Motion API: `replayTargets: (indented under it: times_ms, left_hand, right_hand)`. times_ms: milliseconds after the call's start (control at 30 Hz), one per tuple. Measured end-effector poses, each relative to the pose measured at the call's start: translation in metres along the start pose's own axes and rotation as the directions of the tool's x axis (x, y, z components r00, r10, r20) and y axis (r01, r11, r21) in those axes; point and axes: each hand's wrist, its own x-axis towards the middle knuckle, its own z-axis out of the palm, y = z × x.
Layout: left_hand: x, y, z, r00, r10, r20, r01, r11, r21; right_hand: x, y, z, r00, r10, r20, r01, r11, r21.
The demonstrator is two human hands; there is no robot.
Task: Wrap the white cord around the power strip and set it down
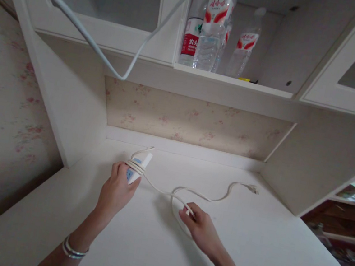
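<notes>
My left hand (120,187) grips a white power strip (147,160) with blue socket faces, tilted above the white counter (142,255). Several turns of its white cord (157,189) are wound around the strip's middle. Between the thumb and fingers of my right hand (197,223), closed, is a loose stretch of the cord. From there the cord loops back over the counter and runs to a plug (252,189) lying at the back right. The palm side of both hands is hidden.
Overhead, a cabinet shelf (234,82) holds several plastic bottles, among them a clear bottle (214,29) and a smaller bottle (246,44). A thick pale cable (87,39) hangs across the upper left, near the camera. Side panels (66,99) bound the counter.
</notes>
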Motion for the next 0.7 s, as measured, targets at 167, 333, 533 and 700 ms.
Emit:
replayTargets:
  times_ms: [167,333,533,700]
  left_hand:
    - [-0.004,-0.005,-0.002,0.996,0.044,0.075,-0.064,0.954,0.294]
    - [-0.015,0.000,0.007,0.942,0.232,0.244,-0.314,0.869,0.383]
    - [-0.041,0.021,0.014,0.733,0.472,0.489,-0.620,0.759,0.197]
    - [-0.062,0.039,-0.009,0.545,0.636,0.547,-0.739,0.672,-0.044]
  right_hand:
    - [-0.018,-0.023,0.004,0.832,-0.493,0.256,0.529,0.565,-0.633]
    - [-0.019,-0.063,-0.007,0.544,-0.745,0.385,0.717,0.174,-0.675]
    - [0.021,-0.099,-0.036,0.475,-0.798,0.371,0.695,0.082,-0.714]
    - [0.069,-0.084,-0.048,0.739,-0.644,0.198,0.535,0.381,-0.754]
